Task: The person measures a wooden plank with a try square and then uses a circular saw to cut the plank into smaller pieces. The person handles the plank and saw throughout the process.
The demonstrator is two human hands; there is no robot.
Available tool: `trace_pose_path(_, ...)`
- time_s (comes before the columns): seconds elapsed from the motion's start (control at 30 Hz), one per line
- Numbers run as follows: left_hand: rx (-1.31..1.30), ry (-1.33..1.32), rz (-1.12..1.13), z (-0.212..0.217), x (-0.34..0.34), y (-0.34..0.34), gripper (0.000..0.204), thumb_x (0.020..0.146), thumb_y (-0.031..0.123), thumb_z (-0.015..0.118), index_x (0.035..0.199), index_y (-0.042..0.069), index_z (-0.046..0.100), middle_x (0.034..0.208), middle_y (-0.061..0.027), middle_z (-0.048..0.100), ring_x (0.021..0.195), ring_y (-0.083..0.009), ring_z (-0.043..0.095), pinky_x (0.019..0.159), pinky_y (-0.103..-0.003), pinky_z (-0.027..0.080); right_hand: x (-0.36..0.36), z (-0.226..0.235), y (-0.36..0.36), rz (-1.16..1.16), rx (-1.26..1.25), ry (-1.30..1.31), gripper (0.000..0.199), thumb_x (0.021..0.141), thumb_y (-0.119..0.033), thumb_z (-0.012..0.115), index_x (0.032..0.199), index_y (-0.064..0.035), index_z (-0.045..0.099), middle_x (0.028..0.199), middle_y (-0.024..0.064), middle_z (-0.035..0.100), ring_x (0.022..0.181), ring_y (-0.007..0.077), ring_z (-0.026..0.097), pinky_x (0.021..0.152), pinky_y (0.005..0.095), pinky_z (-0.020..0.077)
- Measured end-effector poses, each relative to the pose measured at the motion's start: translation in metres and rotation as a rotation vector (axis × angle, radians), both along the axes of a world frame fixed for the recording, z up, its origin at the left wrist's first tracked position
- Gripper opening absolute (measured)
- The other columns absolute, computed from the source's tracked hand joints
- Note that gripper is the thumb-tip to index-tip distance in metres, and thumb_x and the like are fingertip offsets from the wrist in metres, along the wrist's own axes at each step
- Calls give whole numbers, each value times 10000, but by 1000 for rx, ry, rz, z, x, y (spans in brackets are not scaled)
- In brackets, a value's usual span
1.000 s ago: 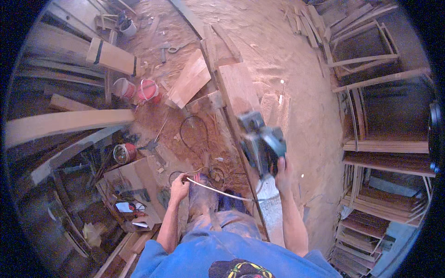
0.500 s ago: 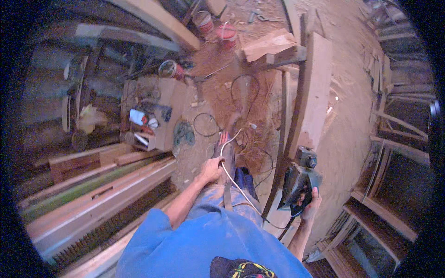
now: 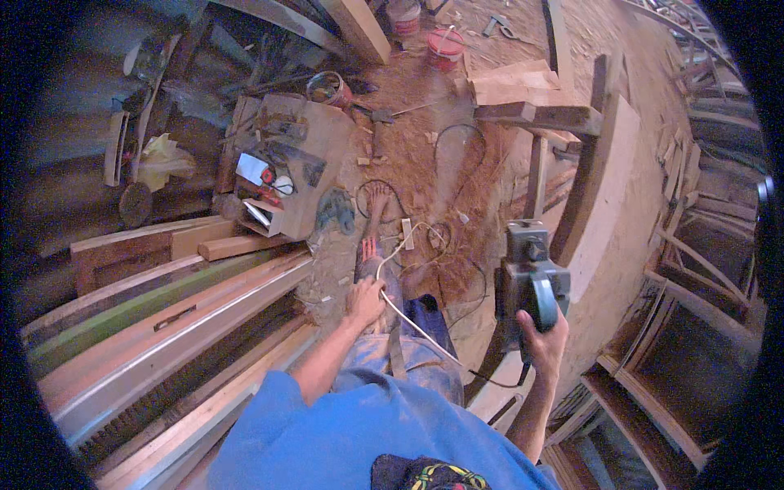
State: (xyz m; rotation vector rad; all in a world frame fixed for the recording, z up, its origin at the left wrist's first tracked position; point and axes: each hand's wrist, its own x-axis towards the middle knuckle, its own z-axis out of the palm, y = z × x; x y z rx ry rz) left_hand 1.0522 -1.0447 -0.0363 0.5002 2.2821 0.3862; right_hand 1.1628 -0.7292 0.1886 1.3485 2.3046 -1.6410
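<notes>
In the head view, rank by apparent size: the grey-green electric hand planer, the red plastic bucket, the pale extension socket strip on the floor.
1. Grey-green electric hand planer, though nearest the camera.
2. Red plastic bucket.
3. Pale extension socket strip.

The electric planer (image 3: 529, 282) is dark grey with a green handle, its cord (image 3: 408, 317) off-white. The sleeve (image 3: 327, 425) is bright blue. Two buckets (image 3: 445, 47) are red. Sawdust on the floor (image 3: 416, 155) is reddish-brown. The long planks (image 3: 163, 327) are pale tan, one greenish. A rag (image 3: 163, 159) is yellow.
</notes>
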Motion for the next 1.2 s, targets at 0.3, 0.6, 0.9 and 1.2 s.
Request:
trace_pose_path(0.3,120,-34,-156,-70,-73,-64,303,807,292,694,999,61,737,1219,-186,621,1252,-372,500,1098,-505,359,-182,-263,20,667,199,-390,414,834,-193,741,1198,-62,596,995,228,712,959,397,685,804,471,533)
trace_pose_path(0.6,173,-384,-224,-134,-156,-45,462,830,416,674,1173,107,686,1244,-123,649,1373,-364,420,1198,-567,211,-348,-538,29,988,298,-418,411,824,-123,649,1231,-114,591,1013,218,685,994,419,657,826,522,533)
trace_pose_path(0.9,115,-238,-41,-233,-212,6,468,835,377,649,1203,89,672,1187,-129,670,1218,-344,546,1151,-533,283,-467,-680,-11,1103,407,-444,445,789,-21,577,1222,-117,615,1086,169,675,1028,397,663,875,502,551)
trace_pose_path(1.2,138,-309,119,-254,-249,24,641,774,346,737,1330,69,577,1162,-179,666,1150,-341,596,1060,-504,386,-500,-772,-27,1075,464,-514,381,853,-68,550,1208,-173,639,1141,113,665,1106,338,632,943,486,498)
